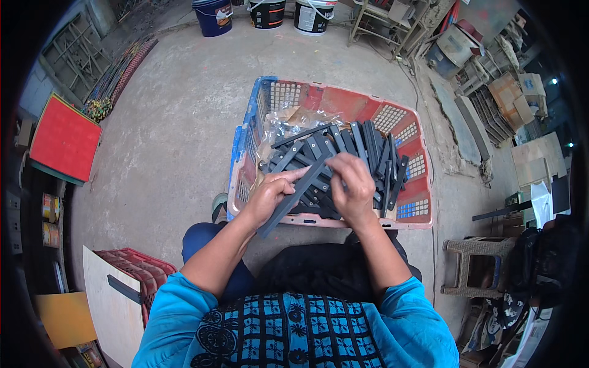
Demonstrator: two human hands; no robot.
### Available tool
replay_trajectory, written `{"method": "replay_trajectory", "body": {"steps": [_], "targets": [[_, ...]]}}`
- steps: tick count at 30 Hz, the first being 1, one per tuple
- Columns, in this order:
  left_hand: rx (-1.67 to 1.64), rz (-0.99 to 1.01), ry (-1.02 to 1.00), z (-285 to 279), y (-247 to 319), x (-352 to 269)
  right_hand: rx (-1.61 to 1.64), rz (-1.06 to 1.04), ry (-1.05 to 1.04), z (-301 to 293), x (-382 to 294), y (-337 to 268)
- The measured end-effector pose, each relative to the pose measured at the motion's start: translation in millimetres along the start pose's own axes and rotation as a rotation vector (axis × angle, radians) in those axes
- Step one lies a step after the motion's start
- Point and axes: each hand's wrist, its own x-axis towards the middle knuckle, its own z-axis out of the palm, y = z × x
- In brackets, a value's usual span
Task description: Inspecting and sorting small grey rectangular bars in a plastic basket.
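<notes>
My left hand [272,195] grips a long dark grey bar [297,191], held slantwise over the near side of a red and blue plastic crate [331,222]. The bar's lower end points back toward my left forearm. At its upper end is my right hand [352,186], fingers curled beside the bar; whether they pinch it or a small part is hidden. Beneath both hands lies a jumbled heap of similar dark bars [359,142], several with a small round metal fitting near one end. Clear plastic wrap [294,124] and brown paper lie at the crate's back left.
Several paint buckets [313,18] stand on the concrete floor at the far side. To the left a pale board [108,303], bearing one dark bar [125,289], leans by red crates [138,263]. A plastic stool [476,264] is at the right. A red panel [66,138] stands far left.
</notes>
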Motion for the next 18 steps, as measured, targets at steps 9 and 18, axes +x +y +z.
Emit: {"method": "replay_trajectory", "body": {"steps": [9,18], "targets": [[-0.035,-0.021,-0.059,-1,0,-1,0.112,0.219,0.046,-3,3,19],[-0.029,0.009,-0.066,-1,0,0,0.212,0.258,0.020,-10,4,17]]}}
